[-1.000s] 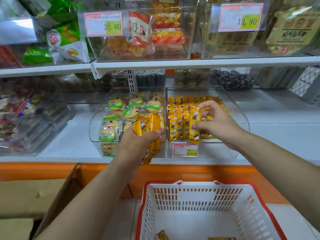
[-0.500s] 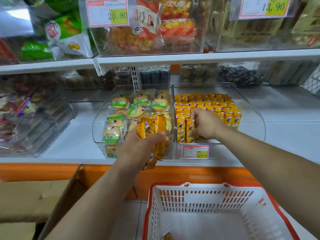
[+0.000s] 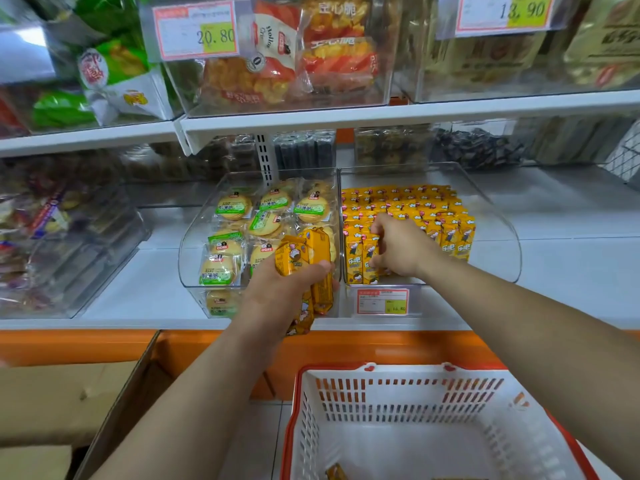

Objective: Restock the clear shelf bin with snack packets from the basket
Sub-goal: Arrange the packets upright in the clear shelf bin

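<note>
The left hand (image 3: 280, 292) was held in front of the white shelf (image 3: 571, 265), its grip closed round a bundle of yellow snack packets (image 3: 304, 251) printed with a cartoon figure. The packets stood roughly upright, and their lower ends hung below the palm. The right hand (image 3: 401, 251) reached into the clear shelf bin (image 3: 498, 237), its grip curled on a front-row packet (image 3: 369, 258) standing among the upright rows of like yellow packets (image 3: 415, 202). These filled the bin's left and rear parts.

A red-bordered price tag (image 3: 382, 301) sat on the bin's front, its figures too small to read surely. Just left stood a second clear bin (image 3: 188, 258) of round biscuits (image 3: 235, 206) with green labels.

On the shelf above, one tag (image 3: 197, 29) read "20.80" and another (image 3: 505, 12) "13.90".

Below, the white basket (image 3: 398, 393) with a red rim held one yellow packet (image 3: 334, 472) at its bottom edge. A cardboard box (image 3: 52, 393) lay to the left.
</note>
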